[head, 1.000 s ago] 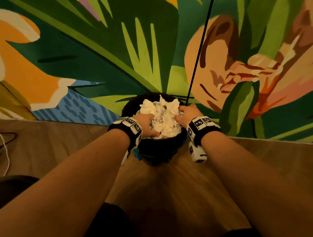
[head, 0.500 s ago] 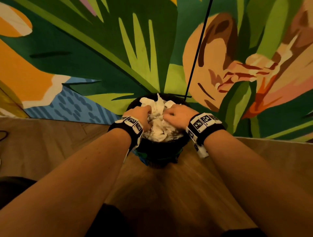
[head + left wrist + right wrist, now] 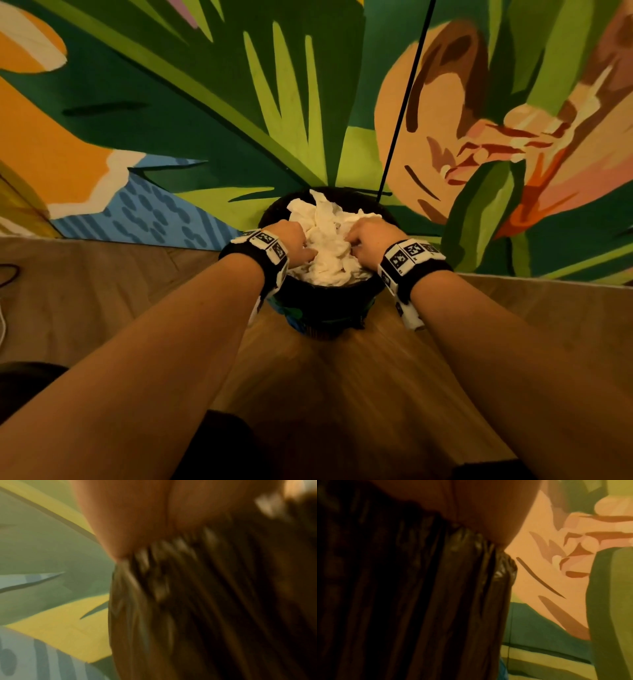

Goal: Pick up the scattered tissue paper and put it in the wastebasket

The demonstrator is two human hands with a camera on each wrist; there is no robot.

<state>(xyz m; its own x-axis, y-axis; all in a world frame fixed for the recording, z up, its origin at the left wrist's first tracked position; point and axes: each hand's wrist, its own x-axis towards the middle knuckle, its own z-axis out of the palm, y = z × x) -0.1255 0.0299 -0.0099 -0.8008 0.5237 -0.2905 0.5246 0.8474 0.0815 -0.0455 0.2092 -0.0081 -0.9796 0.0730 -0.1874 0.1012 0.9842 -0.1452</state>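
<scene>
Now that both hands have drawn inward from the rim, the tissue paper sits heaped in the black-lined wastebasket, with the left hand and right hand digging curled fingers into the pile, so it looks like packing down, nearly done. Fingertips are buried; the wrist views show only blurred liner against the painted wall.

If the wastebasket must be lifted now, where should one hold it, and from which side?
Probably the dark side wall of the wastebasket below its rim, one hand from either side: it is round and upright, and tissue paper heaps above the rim.
</scene>
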